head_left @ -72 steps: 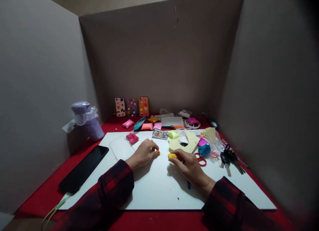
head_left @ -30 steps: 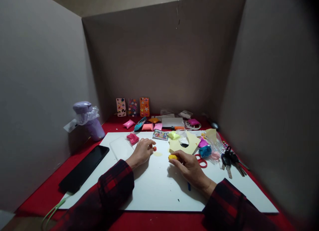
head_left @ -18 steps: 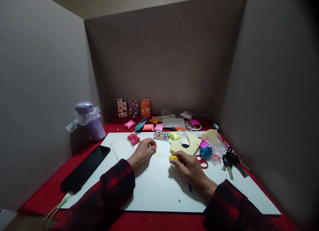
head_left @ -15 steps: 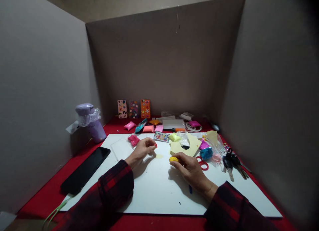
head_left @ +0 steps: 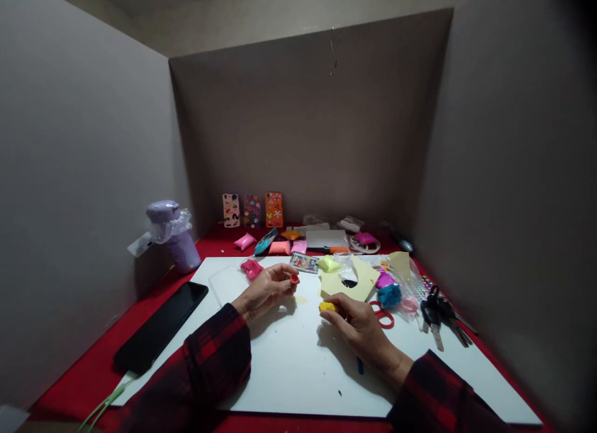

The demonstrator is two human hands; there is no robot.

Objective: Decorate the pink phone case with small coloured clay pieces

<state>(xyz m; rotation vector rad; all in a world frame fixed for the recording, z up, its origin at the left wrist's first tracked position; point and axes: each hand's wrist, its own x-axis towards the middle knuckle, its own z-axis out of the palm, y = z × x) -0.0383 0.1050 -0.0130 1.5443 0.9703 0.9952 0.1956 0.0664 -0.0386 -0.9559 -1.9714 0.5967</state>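
Note:
My left hand, above the white board, pinches a small red piece of clay between thumb and fingertips. To the right, my right hand is closed on a yellow lump of clay, its thumb beneath. The two hands are apart, with a pale yellow smear on the board between them. Just behind my right hand lies a pale yellow paper pad with a dark round spot on it. Red-handled scissors lie beside that hand, their blades hidden.
A black phone with a green cable lies at left, near a purple bottle. Keys and bagged clay are at right. Three decorated phone cases stand at the back. Grey panels enclose the red-covered table.
My left hand has turned slightly, showing more of the red piece, and its fingers have shifted. My right hand still holds the yellow lump. The camera view has tilted up a little.

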